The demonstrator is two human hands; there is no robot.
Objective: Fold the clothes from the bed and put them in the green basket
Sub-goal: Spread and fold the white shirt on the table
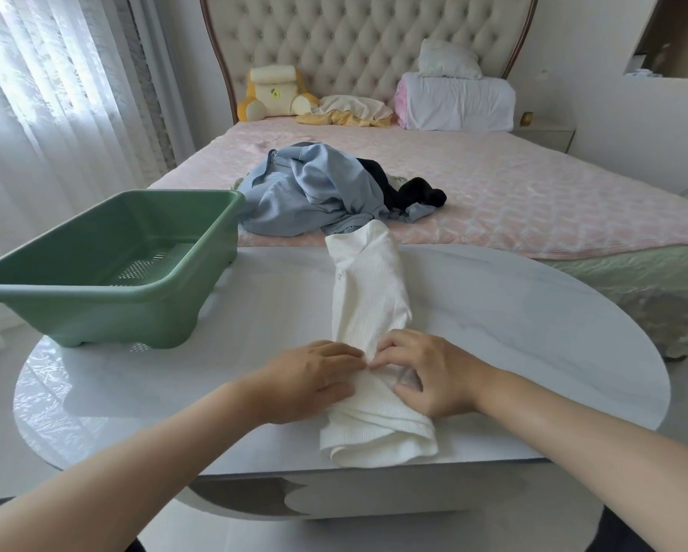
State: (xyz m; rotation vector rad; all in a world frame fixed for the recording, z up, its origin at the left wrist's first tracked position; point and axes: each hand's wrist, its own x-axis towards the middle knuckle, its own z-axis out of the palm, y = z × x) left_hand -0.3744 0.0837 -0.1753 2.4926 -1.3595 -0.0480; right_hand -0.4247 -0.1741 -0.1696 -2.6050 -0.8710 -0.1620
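Head view: the white ribbed top [368, 296], likely soft, light and floppy, lies long-folded on the table [533, 332] beside the green basket [95, 292]; left hand [314, 382] presses it flat, right hand [432, 378] pinches its fold, near hem looks best to grip
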